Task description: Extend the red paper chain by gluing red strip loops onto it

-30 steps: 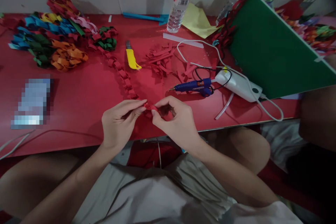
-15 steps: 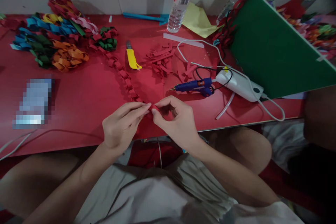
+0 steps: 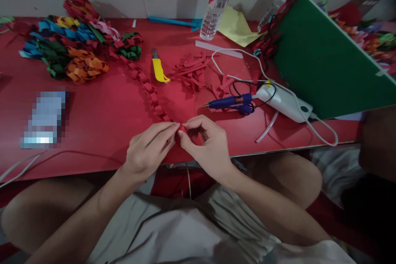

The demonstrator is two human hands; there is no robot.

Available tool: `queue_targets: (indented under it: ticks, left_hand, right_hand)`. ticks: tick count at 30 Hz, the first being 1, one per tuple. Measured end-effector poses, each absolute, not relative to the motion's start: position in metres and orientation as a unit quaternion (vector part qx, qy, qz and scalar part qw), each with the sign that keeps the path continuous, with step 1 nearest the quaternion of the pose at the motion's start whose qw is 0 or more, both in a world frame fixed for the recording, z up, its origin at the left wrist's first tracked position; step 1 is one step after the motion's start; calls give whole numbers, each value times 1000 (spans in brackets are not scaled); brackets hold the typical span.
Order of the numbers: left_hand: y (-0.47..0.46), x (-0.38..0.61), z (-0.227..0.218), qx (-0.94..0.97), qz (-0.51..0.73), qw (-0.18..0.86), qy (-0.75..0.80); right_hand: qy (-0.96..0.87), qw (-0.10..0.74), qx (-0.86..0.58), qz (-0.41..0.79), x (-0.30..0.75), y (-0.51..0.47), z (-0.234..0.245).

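Note:
My left hand [image 3: 148, 148] and my right hand [image 3: 206, 144] meet at the near edge of the red table [image 3: 102, 123]. Both pinch a small loop of red paper [image 3: 182, 128], the near end of a red paper chain [image 3: 148, 90] that runs away across the table to the left. The fingertips of both hands are pressed together on that loop. A blue glue gun [image 3: 230, 102] lies just beyond my right hand, its tip pointing left.
A heap of coloured paper chains [image 3: 71, 49] lies at the far left. A yellow utility knife [image 3: 158, 68], loose red paper strips [image 3: 193, 72], a plastic bottle [image 3: 216, 6], yellow paper [image 3: 236, 27], a white power strip [image 3: 283, 99] with cables and a tilted green board [image 3: 324, 57] stand around.
My left fingers have closed in tighter against my right fingertips on the red loop. The view has shifted slightly; the objects on the table have not moved.

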State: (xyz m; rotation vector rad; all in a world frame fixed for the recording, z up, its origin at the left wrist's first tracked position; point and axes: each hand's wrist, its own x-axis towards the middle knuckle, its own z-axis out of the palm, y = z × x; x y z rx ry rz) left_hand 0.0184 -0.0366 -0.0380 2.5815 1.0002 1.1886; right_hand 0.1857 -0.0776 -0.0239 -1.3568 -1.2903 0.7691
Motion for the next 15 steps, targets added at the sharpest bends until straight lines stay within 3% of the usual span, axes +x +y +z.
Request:
queue_targets:
  ticks: [4, 10, 15]
  left_hand:
    - [-29, 18, -28, 831, 386, 168, 363]
    - [-18, 15, -30, 711, 382, 436, 397]
    - [-21, 21, -34, 673, 348, 534, 375]
  right_hand:
    - [-566, 529, -547, 319, 193, -76, -21]
    - [-635, 486, -521, 299, 208, -69, -18]
    - [-655, 484, -503, 289, 209, -65, -22]
